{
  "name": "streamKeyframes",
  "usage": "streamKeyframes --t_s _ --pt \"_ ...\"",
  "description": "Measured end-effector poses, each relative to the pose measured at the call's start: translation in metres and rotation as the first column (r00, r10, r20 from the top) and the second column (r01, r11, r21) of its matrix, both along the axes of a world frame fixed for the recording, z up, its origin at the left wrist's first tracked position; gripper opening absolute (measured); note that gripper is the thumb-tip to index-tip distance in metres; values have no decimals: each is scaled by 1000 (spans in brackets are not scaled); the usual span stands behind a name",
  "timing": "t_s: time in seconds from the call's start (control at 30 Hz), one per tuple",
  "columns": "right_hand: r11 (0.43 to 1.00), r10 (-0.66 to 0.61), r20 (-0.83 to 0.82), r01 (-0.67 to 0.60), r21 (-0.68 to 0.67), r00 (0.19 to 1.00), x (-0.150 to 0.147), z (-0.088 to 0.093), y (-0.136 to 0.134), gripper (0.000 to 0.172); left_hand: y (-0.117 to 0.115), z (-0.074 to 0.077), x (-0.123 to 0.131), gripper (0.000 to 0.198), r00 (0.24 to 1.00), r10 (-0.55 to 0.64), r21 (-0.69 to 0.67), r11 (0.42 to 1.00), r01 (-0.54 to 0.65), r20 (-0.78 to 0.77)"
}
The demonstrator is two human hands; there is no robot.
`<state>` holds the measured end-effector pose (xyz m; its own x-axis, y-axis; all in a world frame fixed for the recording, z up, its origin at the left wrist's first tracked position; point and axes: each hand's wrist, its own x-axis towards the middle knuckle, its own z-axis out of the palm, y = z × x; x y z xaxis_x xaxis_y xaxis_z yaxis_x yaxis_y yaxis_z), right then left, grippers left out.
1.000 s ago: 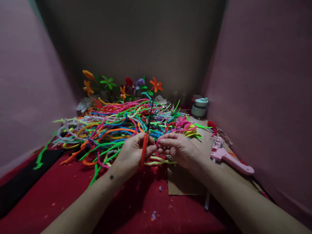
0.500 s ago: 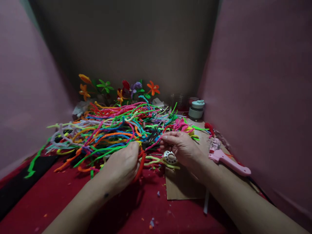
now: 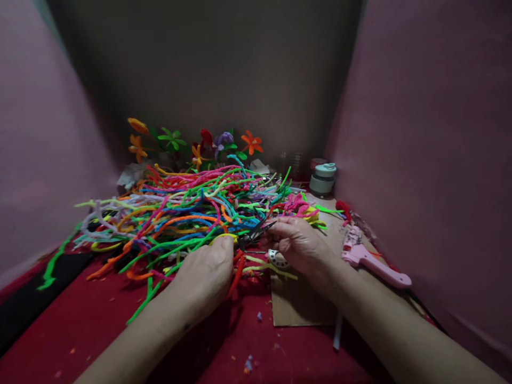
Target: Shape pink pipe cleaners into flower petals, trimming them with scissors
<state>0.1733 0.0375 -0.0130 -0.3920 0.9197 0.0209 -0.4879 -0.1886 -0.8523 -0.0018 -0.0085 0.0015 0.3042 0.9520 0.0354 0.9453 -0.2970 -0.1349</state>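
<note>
My left hand [image 3: 208, 266] is closed around a pair of scissors [image 3: 253, 234]. Their dark blades point to the right, and a red handle part shows below my fist. At the blade tips, my right hand [image 3: 298, 240] pinches with thumb and forefinger on a pink pipe cleaner [image 3: 269, 224], which shows only as a short bit. Just under the right fingers lies a white disc with dark dots [image 3: 277, 258], partly covered by them. Behind both hands spreads a big heap of pipe cleaners [image 3: 180, 221] in many colours.
Pipe-cleaner flowers [image 3: 252, 142] stand at the back. A lidded jar [image 3: 322, 178] is at the back right. On the right lies a pink glue gun [image 3: 376, 264], beside a cardboard piece [image 3: 300, 306]. Small scraps dot the red cloth [image 3: 216, 352]. Pink walls flank both sides.
The scissors' blades have come up to my right fingertips, and my left hand has turned slightly. The long pink length between the hands no longer shows. A green pipe cleaner now hangs lower at the left.
</note>
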Motion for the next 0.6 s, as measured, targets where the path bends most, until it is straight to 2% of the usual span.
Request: streamKeyframes --t_s 0.3,0.6 --pt "999 -5 1 5 -44 1000 0 -2 -1 6 -3 6 6 21 999 24 19 1000 -23 -32" --pt "999 39 -24 -40 -29 999 0 -3 -2 8 -1 5 5 24 987 16 82 997 -3 -157"
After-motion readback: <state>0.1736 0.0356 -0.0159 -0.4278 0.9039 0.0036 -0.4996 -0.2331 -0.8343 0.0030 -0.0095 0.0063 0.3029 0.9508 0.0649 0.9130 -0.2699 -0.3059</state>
